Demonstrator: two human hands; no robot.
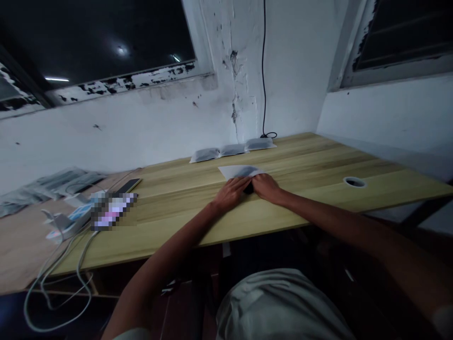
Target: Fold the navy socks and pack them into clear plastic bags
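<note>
Bare fingers of both hands close in on the near edge of a white pouch (238, 171), the left hand (231, 191) with its fingers stretched fairly flat, the right hand (265, 186) more curled; the fingertips' exact hold is hidden. White wall (293, 71), cracked and peeling, fills the background, with a dark window (106, 38) at upper left and another dark window (406, 38) at upper right. Below it spreads a wood-grain table (311, 165), and at its left end lies a brown surface (21, 245). On that surface, against the wall, sits a heap of greyish packets (53, 186). White cables (79, 264) loop over the table's front edge from a power strip (72, 229). Three filled pouches (233, 149) lie in a row at the back of the table, and the handled pouch lies nearer, around the table's middle. A pixelated lit screen (115, 212) is beside the strip, just in front of a dark phone (129, 186). Far to the right is a round cable hole (355, 182). Smallest is a dark item (249, 189), partly covered, between the hands.
</note>
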